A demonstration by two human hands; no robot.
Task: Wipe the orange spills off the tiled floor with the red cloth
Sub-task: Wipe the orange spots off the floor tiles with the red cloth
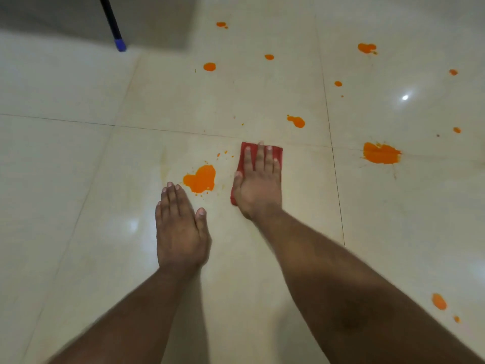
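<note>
Nearest the camera, two bare forearms reach out over the tiled floor (78, 166), and a small orange spot (438, 301) lies near the floor's lower right edge of view with a smaller fleck just beyond it. The left hand (179, 232) lies flat on the tile with fingers straight and together, holding nothing; it looks to be bracing the person's weight. Just beyond its fingertips, not quite touching them, sits a heart-shaped orange spill (200, 179). The right hand (258, 179) presses flat, fingers spread, on the folded red cloth (275, 151), which lies just right of that spill and just short of the grout line crossing the floor. The wiping looks to be in its early part: most spills are untouched, and the cloth rests on bare tile beside one. The next move most likely calls for sliding the cloth left over the heart-shaped spill under steady palm pressure, gathering rather than smearing it. Farther right, near another grout crossing, lies a large splash (380, 153); beyond the grout line sit a medium blob (296, 121) and many scattered drops toward the far edge. At the far left corner a dark pole with a blue tip (120, 44) stands against a wall.
</note>
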